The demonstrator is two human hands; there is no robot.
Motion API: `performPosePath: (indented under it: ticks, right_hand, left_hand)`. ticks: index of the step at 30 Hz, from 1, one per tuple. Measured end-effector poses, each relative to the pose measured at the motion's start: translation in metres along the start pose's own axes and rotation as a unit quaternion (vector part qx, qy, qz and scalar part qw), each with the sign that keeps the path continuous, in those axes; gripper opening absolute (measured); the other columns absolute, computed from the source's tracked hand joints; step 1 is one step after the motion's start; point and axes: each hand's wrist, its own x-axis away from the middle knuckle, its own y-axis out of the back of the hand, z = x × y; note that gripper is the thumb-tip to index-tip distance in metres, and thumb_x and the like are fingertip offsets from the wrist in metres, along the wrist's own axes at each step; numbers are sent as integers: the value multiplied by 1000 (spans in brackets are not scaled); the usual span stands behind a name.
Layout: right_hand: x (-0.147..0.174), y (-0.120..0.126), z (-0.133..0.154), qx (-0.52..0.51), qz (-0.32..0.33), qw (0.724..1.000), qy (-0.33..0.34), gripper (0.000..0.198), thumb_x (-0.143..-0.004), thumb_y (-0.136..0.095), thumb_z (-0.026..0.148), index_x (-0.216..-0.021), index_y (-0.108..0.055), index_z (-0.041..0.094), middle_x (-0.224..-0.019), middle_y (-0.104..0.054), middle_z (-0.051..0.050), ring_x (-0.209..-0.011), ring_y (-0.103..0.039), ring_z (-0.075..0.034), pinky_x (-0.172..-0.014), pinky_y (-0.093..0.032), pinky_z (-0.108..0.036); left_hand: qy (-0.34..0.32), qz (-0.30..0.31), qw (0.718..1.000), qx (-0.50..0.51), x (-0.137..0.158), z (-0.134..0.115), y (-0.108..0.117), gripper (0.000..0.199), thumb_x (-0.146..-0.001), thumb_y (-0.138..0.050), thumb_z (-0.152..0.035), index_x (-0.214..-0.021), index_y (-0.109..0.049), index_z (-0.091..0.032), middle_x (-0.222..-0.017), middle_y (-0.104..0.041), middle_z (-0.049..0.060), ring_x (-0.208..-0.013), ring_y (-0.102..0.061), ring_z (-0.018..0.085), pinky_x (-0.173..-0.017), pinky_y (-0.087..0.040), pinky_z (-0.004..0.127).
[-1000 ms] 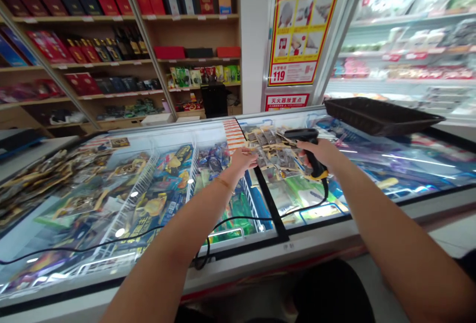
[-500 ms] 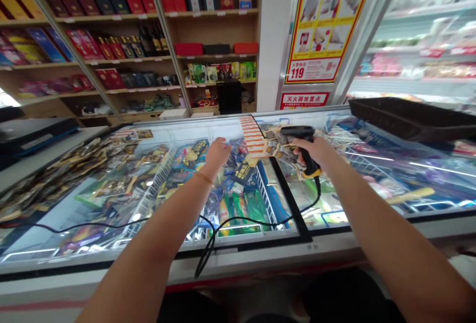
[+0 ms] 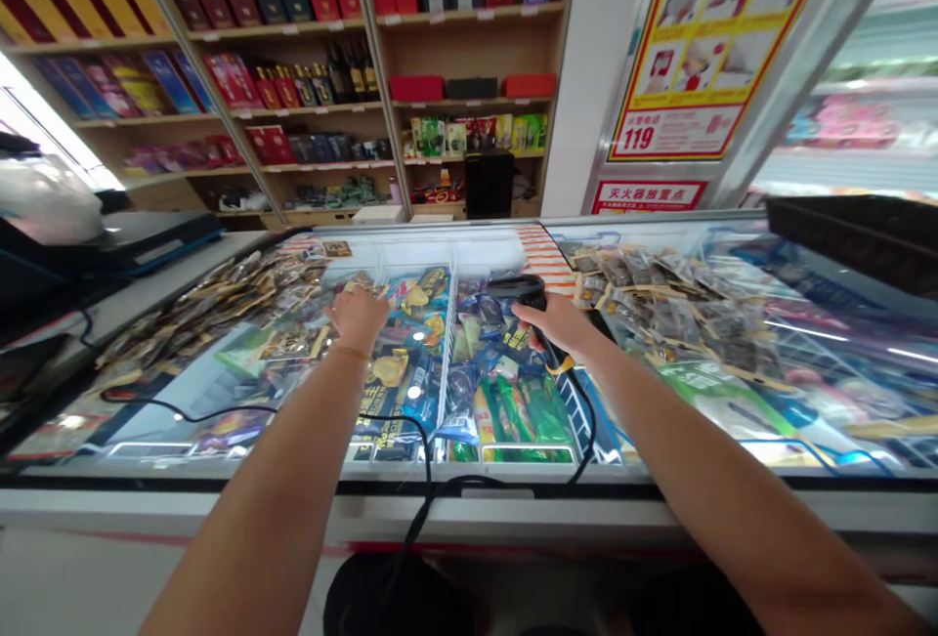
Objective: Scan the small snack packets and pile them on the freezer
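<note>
Seen from the wearer's head, two bare arms reach over a glass-topped chest freezer (image 3: pixel 505 514), with an orange-and-white striped sheet (image 3: pixel 546 260) on top as the landmark. In the last half second the view has swung left and the right hand (image 3: pixel 553 323) has carried a black handheld scanner (image 3: pixel 517 286) across from the right side of the striped sheet to just left of its near end. That leaves the large spread of small brown packets (image 3: pixel 660 294) to the right of the sheet untouched by either hand, so attention seems to have shifted leftward. The right fingers are wrapped around the scanner's handle, which slants down toward the wearer, while its head points left; its cable (image 3: pixel 590 416) drops toward the freezer's near edge. The left hand (image 3: pixel 357 314) has also moved farther left of the sheet, its arm stretched forward, a thin bracelet (image 3: pixel 352 351) at the wrist, beside the inner end of a second long pile of brown packets (image 3: pixel 212 304). Its fingers look partly spread, but blur hides whether they touch or hold anything. Blue-wrapped goods (image 3: pixel 417 377) show between the left hand and the sheet.
</note>
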Motion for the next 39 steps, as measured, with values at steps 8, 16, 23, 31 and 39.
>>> performPosePath:
  ticks: [8,16,23,31,39]
  right_hand:
    - [9,14,-15,-51,-13,999,-11,26,-82,-75,35,-78,-58,17,-64,-66,-1,-37,-56,-12,-34,-44,-24]
    - [14,23,-17,-91,-17,996,-13,33,-77,-78,41,-75,-57,17,-64,-65,0,-37,-55,-11,-34,-43,-23]
    - [22,21,-3,-69,-17,997,1,25,-81,-74,35,-76,-58,16,-64,-63,0,-37,-55,-10,-34,-43,-23]
    - [24,22,1,-63,-25,998,16,21,-84,-71,32,-79,-58,16,-64,-63,0,-36,-55,-11,-34,-42,-23]
    - [29,23,7,-55,-30,998,7,24,-82,-74,35,-77,-58,17,-64,-65,-1,-36,-55,-11,-35,-42,-24]
  left_hand:
    - [38,77,978,189,3,-73,-2,21,-89,-60,-35,-96,-66,-16,-104,-74,18,-109,-68,34,-91,-52,44]
    - [158,193,825,507,42,-117,-27,25,-86,-64,-28,-109,-56,-21,-91,-72,5,-75,-73,21,-65,-60,36]
    - [82,249,801,538,57,-100,-23,53,-63,-82,-23,-104,-48,-24,-98,-70,2,-78,-73,19,-74,-61,43]
    - [-33,195,849,490,51,-103,-16,46,-48,-81,-20,-89,-61,-18,-82,-72,1,-80,-69,20,-76,-55,32]
    - [-82,87,879,462,47,-102,-9,28,-60,-69,-25,-87,-67,-18,-80,-69,2,-81,-65,18,-79,-52,29]
